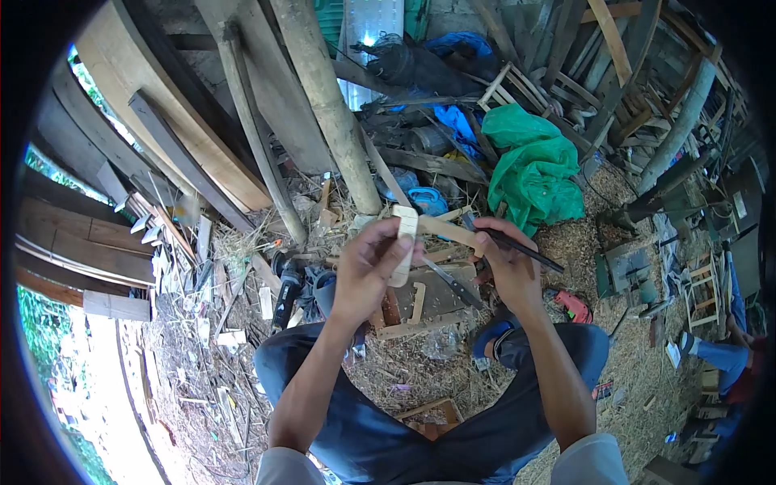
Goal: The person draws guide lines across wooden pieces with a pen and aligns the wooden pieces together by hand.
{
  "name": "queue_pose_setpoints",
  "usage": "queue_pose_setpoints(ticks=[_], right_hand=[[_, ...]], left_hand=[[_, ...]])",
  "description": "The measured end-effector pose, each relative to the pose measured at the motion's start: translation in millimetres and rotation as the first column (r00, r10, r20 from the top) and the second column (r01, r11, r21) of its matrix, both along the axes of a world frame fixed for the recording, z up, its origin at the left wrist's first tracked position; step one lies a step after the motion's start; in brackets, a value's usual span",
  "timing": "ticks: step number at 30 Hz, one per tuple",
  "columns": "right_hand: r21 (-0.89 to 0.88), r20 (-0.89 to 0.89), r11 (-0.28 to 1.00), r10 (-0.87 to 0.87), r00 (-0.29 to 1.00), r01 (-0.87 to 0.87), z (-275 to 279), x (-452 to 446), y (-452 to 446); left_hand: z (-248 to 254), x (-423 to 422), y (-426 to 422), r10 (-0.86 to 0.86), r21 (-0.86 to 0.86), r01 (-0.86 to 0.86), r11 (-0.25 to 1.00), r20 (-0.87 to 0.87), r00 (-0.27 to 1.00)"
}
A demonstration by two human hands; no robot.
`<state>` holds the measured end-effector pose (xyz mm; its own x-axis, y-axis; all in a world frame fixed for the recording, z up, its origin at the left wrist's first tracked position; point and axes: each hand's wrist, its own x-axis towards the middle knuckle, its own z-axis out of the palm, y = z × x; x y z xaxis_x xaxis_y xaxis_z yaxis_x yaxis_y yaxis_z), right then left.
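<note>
My left hand (368, 267) is closed around a small pale wooden piece (403, 250) with rounded ends, held upright. My right hand (511, 263) grips a light wooden strip (449, 232), whose far end meets or overlaps the piece in my left hand. A long dark slim tool (529, 251) also lies in the right hand; its kind is unclear. Beneath the hands is a low wooden work board (443, 317). On it rest a dark-handled bladed tool (461, 289) and a small hook-shaped wooden piece (418, 303).
A dark power tool (286, 295) is on the ground left of my knees, and a red tool (572, 306) on the right. Green plastic sheeting (533, 170) lies ahead. Planks (174, 105) and a post (327, 105) lean at left. Another person's leg (719, 361) shows far right.
</note>
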<state>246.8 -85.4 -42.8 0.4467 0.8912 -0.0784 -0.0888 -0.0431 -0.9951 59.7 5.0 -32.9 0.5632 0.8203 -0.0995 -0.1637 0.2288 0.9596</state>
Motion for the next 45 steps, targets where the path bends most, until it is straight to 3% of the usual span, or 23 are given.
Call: queue_pose_setpoints(ticks=[2,7,9,10,12,13,15,16,18,22,24,30,33,35,41,45], right_hand=[[0.005,0.014,1.0,-0.01,1.0,0.01,15,-7,-1],[0.115,-0.055,0.993,-0.035,0.998,0.042,38,-29,0],[0.17,-0.111,0.984,-0.04,0.993,0.059,44,-36,1],[0.17,-0.109,0.984,-0.045,0.993,0.063,44,-40,0],[0.23,-0.131,0.972,-0.019,0.991,0.049,48,-45,3],[0.238,-0.121,0.97,-0.014,0.993,0.042,51,-47,4],[0.19,-0.105,0.98,-0.03,0.994,0.05,56,-51,6],[0.197,-0.089,0.98,-0.02,0.996,0.037,59,-53,8],[0.206,-0.099,0.973,-0.081,0.992,0.1,64,-58,8],[0.329,-0.139,0.943,-0.005,0.99,0.051,54,-77,8],[0.331,-0.089,0.943,0.05,0.995,-0.017,53,-81,8],[0.336,-0.118,0.939,-0.036,0.992,0.073,64,-81,3],[0.388,-0.03,0.918,-0.07,0.997,0.076,69,-74,0],[0.401,-0.038,0.912,-0.07,0.997,0.079,72,-72,-4],[0.423,-0.002,0.904,-0.073,0.997,0.067,73,-71,-14],[0.447,0.007,0.892,-0.082,0.997,0.07,69,-72,-17]], left_hand=[[11,0,1,0.105,0.289,-0.092,0.953,-0.029,0.994],[22,-4,0,0.189,0.366,-0.145,0.919,-0.086,0.978],[16,-4,6,0.202,0.616,-0.154,0.772,-0.008,0.979],[16,-4,4,0.198,0.616,-0.153,0.773,-0.006,0.98],[19,-2,1,0.128,0.303,-0.164,0.939,0.138,0.982],[21,-3,-1,0.13,0.308,-0.171,0.936,0.149,0.98],[26,-7,-6,0.091,-0.022,-0.089,0.996,0.142,0.986],[27,-8,-6,0.1,-0.017,-0.099,0.995,0.159,0.982],[28,-9,-7,0.088,0.19,-0.119,0.974,0.166,0.982],[38,-9,-9,0.224,0.105,-0.264,0.959,0.296,0.929],[34,-10,-6,0.213,0.109,-0.258,0.96,0.312,0.926],[39,-12,-12,0.158,0.074,-0.2,0.977,0.381,0.911],[47,-20,-10,0.014,0.167,-0.072,0.983,0.326,0.945],[51,-25,-10,-0.111,0.13,0.088,0.988,0.179,0.978],[41,-27,-10,-0.219,0.273,0.185,0.944,0.102,0.97],[45,-23,-18,-0.167,0.243,0.138,0.96,0.105,0.98]])
